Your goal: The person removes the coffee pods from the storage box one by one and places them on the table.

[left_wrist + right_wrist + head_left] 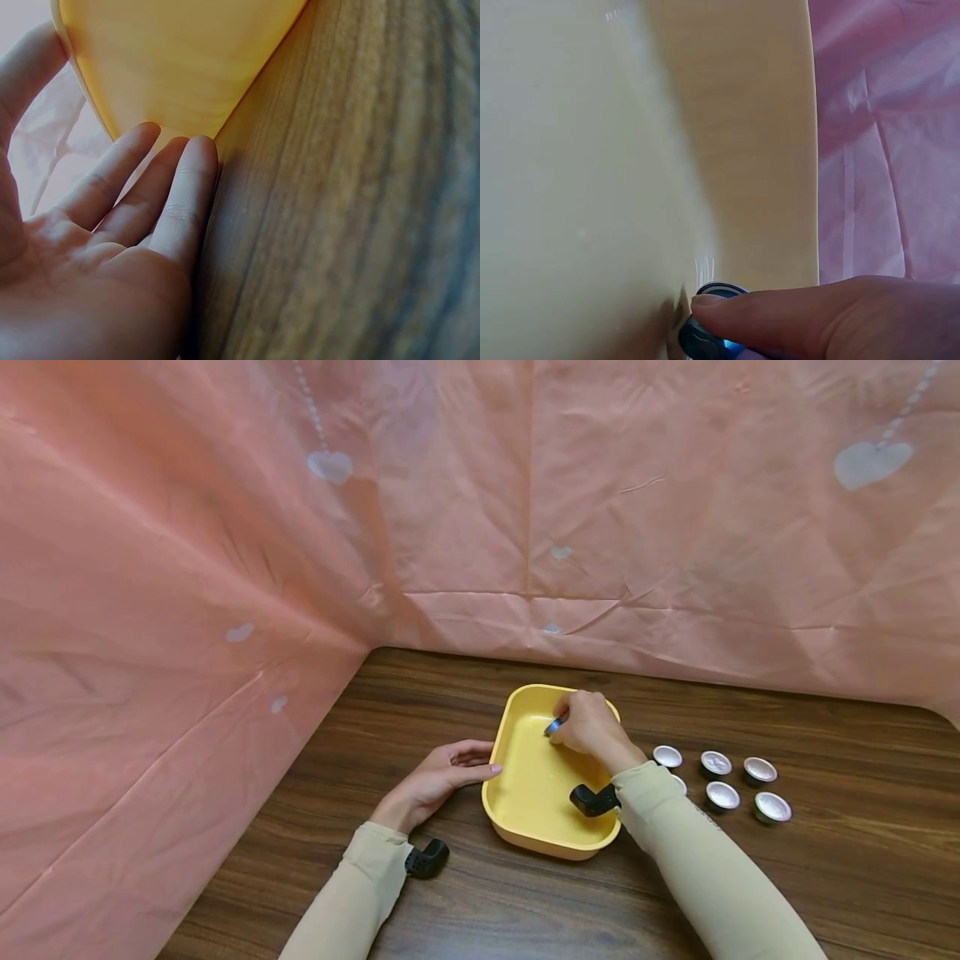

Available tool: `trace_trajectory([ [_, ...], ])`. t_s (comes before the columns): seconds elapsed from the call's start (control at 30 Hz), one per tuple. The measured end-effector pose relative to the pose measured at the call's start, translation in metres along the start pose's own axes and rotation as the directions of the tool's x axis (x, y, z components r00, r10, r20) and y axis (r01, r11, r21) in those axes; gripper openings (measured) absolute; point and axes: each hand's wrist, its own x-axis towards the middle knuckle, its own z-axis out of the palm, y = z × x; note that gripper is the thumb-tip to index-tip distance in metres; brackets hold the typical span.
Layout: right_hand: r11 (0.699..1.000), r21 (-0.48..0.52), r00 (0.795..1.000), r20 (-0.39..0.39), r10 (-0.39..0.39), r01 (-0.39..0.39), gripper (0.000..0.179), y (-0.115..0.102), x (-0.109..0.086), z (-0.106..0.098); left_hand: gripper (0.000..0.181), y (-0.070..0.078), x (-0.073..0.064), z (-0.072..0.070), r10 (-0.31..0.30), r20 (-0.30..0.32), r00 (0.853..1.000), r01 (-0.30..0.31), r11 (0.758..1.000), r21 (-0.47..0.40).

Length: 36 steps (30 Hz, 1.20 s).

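Observation:
A yellow rectangular plastic bin stands on the table. My left hand holds its left side, the thumb over the rim and the fingertips against the outer wall; the left wrist view shows these fingers nearly straight against the wall. My right hand reaches into the far part of the bin and pinches a small dark coffee capsule with a blue sheen. In the right wrist view the thumb lies across the capsule, tilted close to the bin floor; the other fingers are mostly hidden.
Right of the bin, several foil-lidded capsules stand in two rows on the wooden table, one partly hidden by the right sleeve. A pink curtain with pale hearts hangs behind and to the left.

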Motion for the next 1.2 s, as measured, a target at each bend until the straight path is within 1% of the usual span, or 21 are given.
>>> trace_trajectory([
  [0.2, 0.995, 0.103, 1.0, -0.014, 0.008, -0.007, 0.039, -0.001, -0.001, -0.002, 0.057, -0.001, 0.0, 0.0, 0.001, 0.003, 1.0, -0.001, 1.0, -0.01],
  [0.37, 0.985, 0.169, 0.997, -0.069, -0.019, 0.03, 0.039, -0.004, -0.004, -0.006, 0.057, 0.0, 0.001, 0.001, 0.003, 0.01, 1.0, -0.003, 1.0, -0.014],
  [0.5, 0.966, 0.252, 0.994, -0.108, -0.03, 0.056, 0.038, -0.006, -0.008, -0.011, 0.056, 0.001, 0.001, 0.002, 0.003, 0.018, 1.0, -0.003, 1.0, -0.005],
  [0.67, 0.912, 0.389, 0.985, -0.16, -0.073, 0.13, 0.04, -0.01, -0.014, -0.016, 0.056, 0.001, 0.001, 0.002, 0.003, 0.013, 1.0, -0.003, 1.0, 0.0],
  [0.8, 0.864, 0.468, 0.976, -0.191, -0.106, 0.185, 0.041, -0.013, -0.015, -0.017, 0.055, -0.001, 0.002, 0.001, 0.002, -0.001, 1.0, -0.002, 1.0, 0.004],
  [0.97, 0.819, 0.539, 0.976, -0.189, -0.108, 0.195, 0.043, -0.013, -0.019, -0.022, 0.055, -0.004, 0.002, 0.0, -0.004, -0.013, 1.0, 0.004, 1.0, 0.004],
  [1.1, 0.774, 0.596, 0.973, -0.198, -0.117, 0.214, 0.046, -0.012, -0.022, -0.028, 0.055, -0.004, 0.002, 0.0, 0.008, -0.013, 1.0, -0.008, 1.0, -0.002],
  [1.2, 0.741, 0.637, 0.974, -0.196, -0.111, 0.213, 0.048, -0.01, -0.028, -0.033, 0.056, -0.003, 0.002, 0.0, 0.01, -0.007, 1.0, -0.01, 1.0, -0.002],
])
